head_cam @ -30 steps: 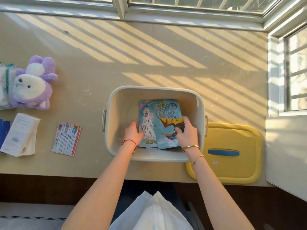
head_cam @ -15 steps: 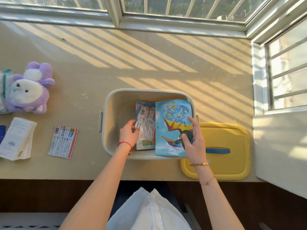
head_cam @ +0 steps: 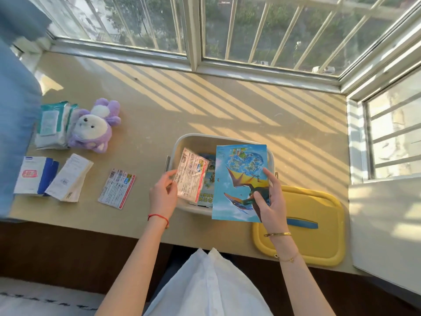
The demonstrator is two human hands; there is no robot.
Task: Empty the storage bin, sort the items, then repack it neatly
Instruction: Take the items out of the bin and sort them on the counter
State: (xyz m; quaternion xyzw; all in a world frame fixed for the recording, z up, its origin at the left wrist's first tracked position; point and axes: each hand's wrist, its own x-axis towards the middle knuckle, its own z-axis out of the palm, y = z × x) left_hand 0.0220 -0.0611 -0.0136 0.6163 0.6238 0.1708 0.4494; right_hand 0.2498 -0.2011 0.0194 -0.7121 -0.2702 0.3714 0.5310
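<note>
Nearest the camera, a white garment point(head_cam: 205, 286) hangs between the two bare forearms. The right hand point(head_cam: 271, 201), wearing a gold bangle point(head_cam: 277, 234) at the wrist, pinches a blue booklet point(head_cam: 239, 179) printed with a globe and flying reptiles, thumb on the cover and fingers behind its right edge; the booklet is lifted above the near right part of the storage bin point(head_cam: 182, 142). The left hand point(head_cam: 163, 195), with a red string point(head_cam: 158, 217) round the wrist, holds a clear packet point(head_cam: 191, 176) with a red edge by its left side, fingers curled round it, the packet tilted over the bin's left half. Between packet and booklet another blue booklet point(head_cam: 208, 179) shows lower down inside the bin. The cream bin stands on the beige counter point(head_cam: 205, 106) near its front edge, and its yellow lid point(head_cam: 319, 224) with a blue handle point(head_cam: 301, 222) lies flat just to the right, partly over the counter's edge. To the left on the counter lie a red-edged card point(head_cam: 116, 189), a white folded box point(head_cam: 69, 177), and a blue and white box point(head_cam: 34, 175). Farther back sit a purple plush toy point(head_cam: 94, 127) and, touching it, a pack of wipes point(head_cam: 52, 125). Beyond, sun stripes cross the counter up to the barred window point(head_cam: 262, 30).
</note>
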